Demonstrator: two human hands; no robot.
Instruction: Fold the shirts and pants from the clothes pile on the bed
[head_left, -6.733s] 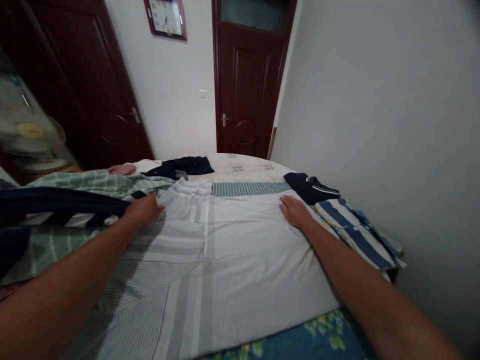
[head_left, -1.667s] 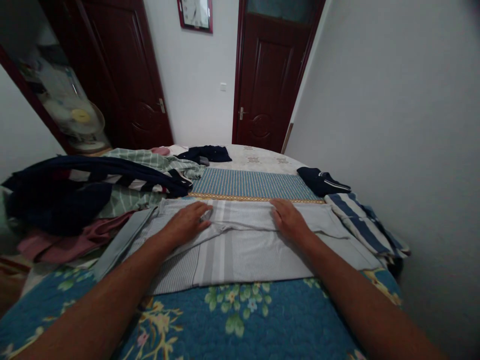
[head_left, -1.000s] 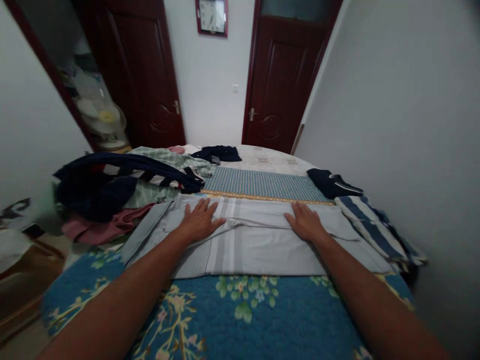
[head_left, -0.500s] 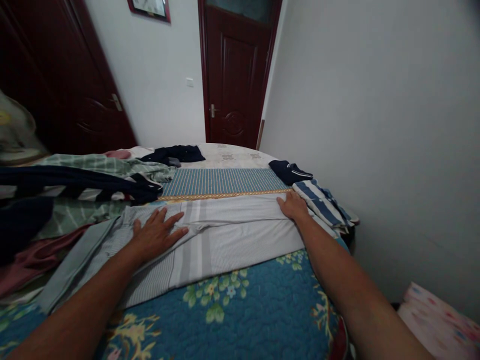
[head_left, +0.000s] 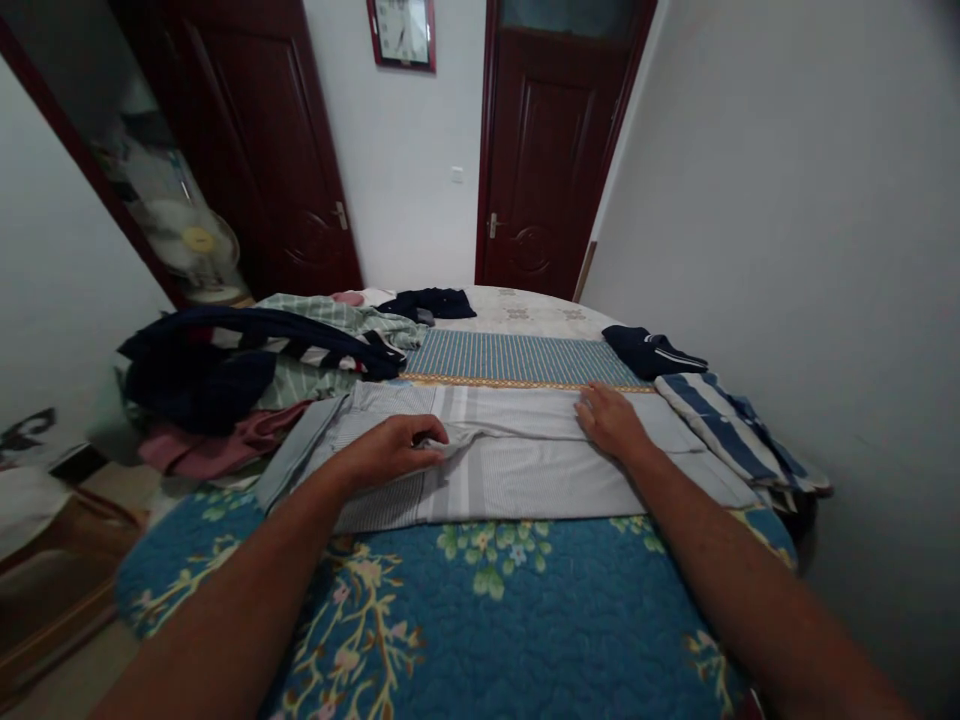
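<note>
A grey-and-white striped garment (head_left: 525,470) lies folded lengthwise across the blue floral quilted cover (head_left: 562,600). Near its middle crease, my left hand (head_left: 394,447) pinches a bit of the fabric, which is raised slightly between thumb and fingers. On the garment's upper layer, to the right, rests my right hand (head_left: 609,415), palm down with its fingers somewhat bent and apart. It touches the cloth near the far edge.
Heaped clothes, among them a navy garment (head_left: 202,370) and a pink one (head_left: 225,440), lie at the left. A folded navy shirt (head_left: 652,352) and a blue-and-white striped garment (head_left: 720,425) are at the right, near the wall.
My left hand was spread flat on the garment and now pinches its fabric. The view has turned left, showing a fan and more of the clock. My right hand remains on the cloth.
</note>
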